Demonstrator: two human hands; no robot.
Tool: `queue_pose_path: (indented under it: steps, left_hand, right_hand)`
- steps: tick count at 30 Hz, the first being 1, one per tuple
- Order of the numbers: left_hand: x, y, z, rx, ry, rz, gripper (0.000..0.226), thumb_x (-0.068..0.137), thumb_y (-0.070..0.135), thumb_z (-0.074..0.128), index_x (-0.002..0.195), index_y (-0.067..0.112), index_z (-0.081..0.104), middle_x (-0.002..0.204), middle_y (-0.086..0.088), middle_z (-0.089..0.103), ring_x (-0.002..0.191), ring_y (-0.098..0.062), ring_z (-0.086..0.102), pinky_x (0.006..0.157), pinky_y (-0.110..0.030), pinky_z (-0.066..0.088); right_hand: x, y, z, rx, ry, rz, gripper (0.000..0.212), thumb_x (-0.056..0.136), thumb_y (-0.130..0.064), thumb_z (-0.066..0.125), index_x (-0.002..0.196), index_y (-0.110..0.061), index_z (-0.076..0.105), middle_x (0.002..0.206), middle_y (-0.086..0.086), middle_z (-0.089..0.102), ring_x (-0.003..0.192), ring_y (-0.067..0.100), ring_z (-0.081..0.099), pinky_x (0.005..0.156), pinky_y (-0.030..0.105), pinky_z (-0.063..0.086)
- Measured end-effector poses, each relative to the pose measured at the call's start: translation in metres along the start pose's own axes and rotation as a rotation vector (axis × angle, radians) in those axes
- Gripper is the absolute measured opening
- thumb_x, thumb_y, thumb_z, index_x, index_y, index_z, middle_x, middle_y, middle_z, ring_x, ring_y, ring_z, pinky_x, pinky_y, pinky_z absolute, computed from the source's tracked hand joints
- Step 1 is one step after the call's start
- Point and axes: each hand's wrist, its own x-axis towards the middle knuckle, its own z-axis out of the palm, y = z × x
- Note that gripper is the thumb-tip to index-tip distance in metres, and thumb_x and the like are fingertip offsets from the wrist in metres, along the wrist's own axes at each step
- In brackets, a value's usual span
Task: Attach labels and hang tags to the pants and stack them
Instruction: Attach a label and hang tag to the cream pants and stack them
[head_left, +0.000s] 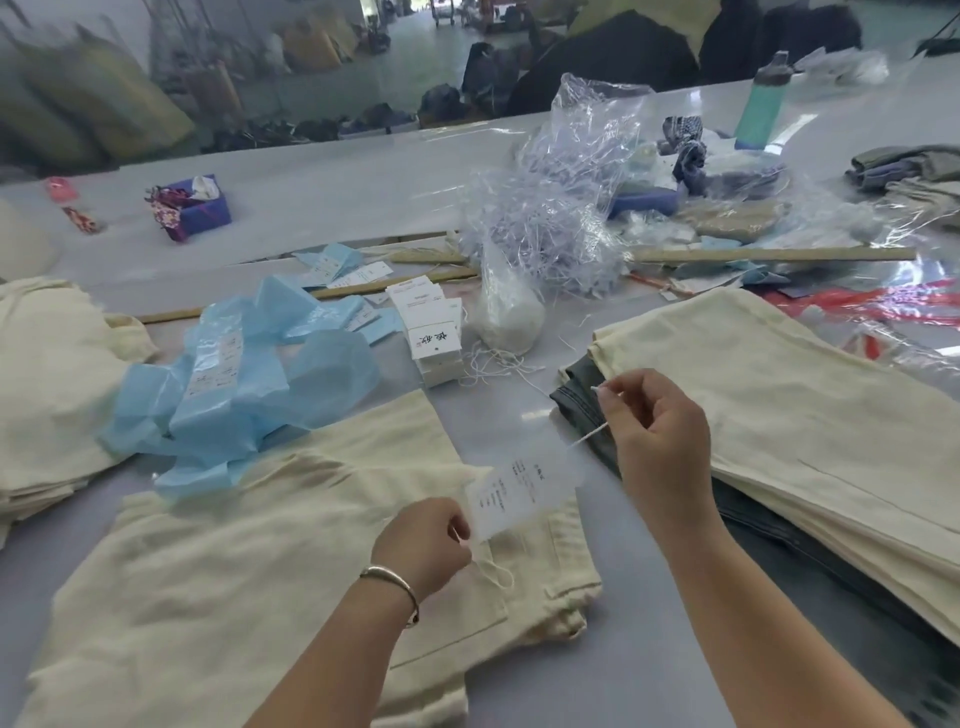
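**A:** Where does the job stand?

**B:** In the middle of one pair. The cream pants (270, 561) lie flat on the table (363, 171), near and a little left, waistband toward the right. A white hang tag (522, 493) hangs in the air just above that waistband, on a thin string (589, 435).

**A:** And the hands?

**B:** The left hand (426, 545) is curled, fingertips pinching the string end low beside the tag, right over the waistband; a small loop of string lies on the cloth just below it. The right hand (654, 431) is raised farther away, thumb and forefinger pinching the upper end of the string, the other fingers loosely folded. The string runs taut between the two.

**A:** So the tag is fastened?

**B:** That cannot be told. Whether the string already passes through a belt loop is hidden by the left hand. It looks like the tying or threading step, not yet finished.

**A:** What is done already?

**B:** On the right, a stack of folded pants (810, 426) sits, cream on top with dark grey ones showing beneath. Those are probably finished, though no tags show on them.

**A:** And what is left?

**B:** Likely the pile of cream cloth (47, 374) at the far left, still loose. Supplies remain too: a stack of white tags (434, 332) in the middle, blue label sheets (244, 384) left of it, a bag of string (506, 306) to its right.
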Motion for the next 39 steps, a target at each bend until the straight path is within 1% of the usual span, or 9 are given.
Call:
queue_pose_path:
  steps: [3, 10, 16, 21, 26, 28, 31, 34, 39]
  left_hand:
    - [-0.006, -0.007, 0.023, -0.055, -0.060, 0.040, 0.025, 0.072, 0.018, 0.067, 0.094, 0.028, 0.065, 0.094, 0.011, 0.056, 0.082, -0.009, 0.056, 0.075, -0.023, 0.048]
    - [-0.001, -0.014, 0.033, 0.037, -0.026, 0.177, 0.007, 0.080, 0.031, 0.070, 0.082, 0.025, 0.067, 0.087, 0.014, 0.054, 0.081, -0.005, 0.053, 0.076, -0.026, 0.046]
    - [0.028, 0.007, -0.003, -0.474, 0.313, 0.092, 0.017, 0.084, 0.007, 0.069, 0.070, 0.016, 0.066, 0.055, 0.009, 0.061, 0.047, 0.001, 0.056, 0.054, -0.016, 0.044]
    - [0.072, 0.042, -0.061, -0.976, 0.311, 0.210, 0.042, 0.094, -0.011, 0.045, 0.123, 0.015, 0.059, 0.108, 0.004, 0.067, 0.085, -0.003, 0.066, 0.068, -0.019, 0.048]
    - [0.069, 0.042, -0.042, -0.639, 0.333, 0.272, 0.056, 0.087, -0.012, 0.053, 0.135, 0.017, 0.053, 0.139, 0.002, 0.049, 0.123, -0.011, 0.049, 0.099, -0.015, 0.041]
    - [0.057, 0.040, -0.020, -0.489, 0.291, 0.252, 0.037, 0.085, -0.005, 0.062, 0.116, 0.013, 0.067, 0.122, 0.003, 0.061, 0.108, -0.010, 0.057, 0.080, -0.005, 0.041]
    - [0.033, 0.039, 0.017, -0.357, 0.096, 0.304, 0.013, 0.079, 0.008, 0.073, 0.083, 0.021, 0.073, 0.079, 0.010, 0.069, 0.073, -0.002, 0.061, 0.068, -0.015, 0.044]
    - [0.010, 0.043, 0.048, -0.217, -0.066, 0.333, 0.012, 0.072, 0.030, 0.078, 0.080, 0.025, 0.071, 0.078, 0.011, 0.067, 0.076, -0.004, 0.060, 0.076, -0.028, 0.050]
    - [-0.006, 0.044, 0.076, 0.025, 0.008, 0.342, 0.032, 0.070, 0.061, 0.064, 0.080, 0.031, 0.057, 0.079, 0.016, 0.055, 0.079, -0.004, 0.048, 0.073, -0.025, 0.044]
  right_hand:
    - [0.004, -0.004, -0.001, -0.048, 0.107, -0.152, 0.015, 0.090, -0.007, 0.062, 0.080, -0.018, 0.059, 0.063, -0.014, 0.051, 0.058, 0.003, 0.046, 0.058, 0.011, 0.035]
    - [0.000, -0.008, 0.000, -0.086, 0.216, -0.429, 0.012, 0.090, 0.001, 0.059, 0.081, -0.006, 0.059, 0.072, 0.003, 0.050, 0.060, 0.016, 0.041, 0.057, 0.019, 0.034]
    - [-0.009, 0.033, 0.007, -0.172, 0.039, -0.218, 0.013, 0.088, -0.002, 0.062, 0.081, -0.013, 0.060, 0.069, -0.001, 0.054, 0.063, 0.020, 0.048, 0.059, 0.032, 0.040]
    - [-0.025, 0.074, 0.001, -0.279, -0.221, 0.062, 0.020, 0.086, -0.007, 0.064, 0.074, -0.020, 0.057, 0.063, -0.010, 0.051, 0.061, 0.006, 0.047, 0.060, 0.025, 0.037]
    - [-0.054, 0.102, -0.013, -0.259, -0.378, 0.231, 0.016, 0.086, -0.008, 0.066, 0.072, -0.016, 0.062, 0.065, -0.009, 0.060, 0.063, 0.000, 0.054, 0.062, 0.016, 0.040]
    - [-0.063, 0.109, -0.017, -0.260, -0.392, 0.235, 0.017, 0.085, -0.007, 0.067, 0.072, -0.017, 0.062, 0.064, -0.010, 0.061, 0.063, 0.001, 0.055, 0.060, 0.015, 0.041]
    - [-0.068, 0.116, -0.023, -0.291, -0.375, 0.233, 0.017, 0.083, -0.010, 0.069, 0.071, -0.021, 0.063, 0.067, -0.008, 0.063, 0.064, 0.004, 0.055, 0.057, 0.017, 0.041]
    - [-0.072, 0.120, -0.029, -0.260, -0.394, 0.194, 0.018, 0.081, -0.006, 0.071, 0.071, -0.020, 0.064, 0.071, -0.007, 0.063, 0.066, 0.005, 0.055, 0.058, 0.015, 0.039]
    - [-0.088, 0.124, -0.028, -0.216, -0.479, 0.110, 0.019, 0.077, -0.004, 0.075, 0.071, -0.020, 0.066, 0.077, -0.009, 0.058, 0.067, 0.010, 0.054, 0.059, 0.014, 0.037]
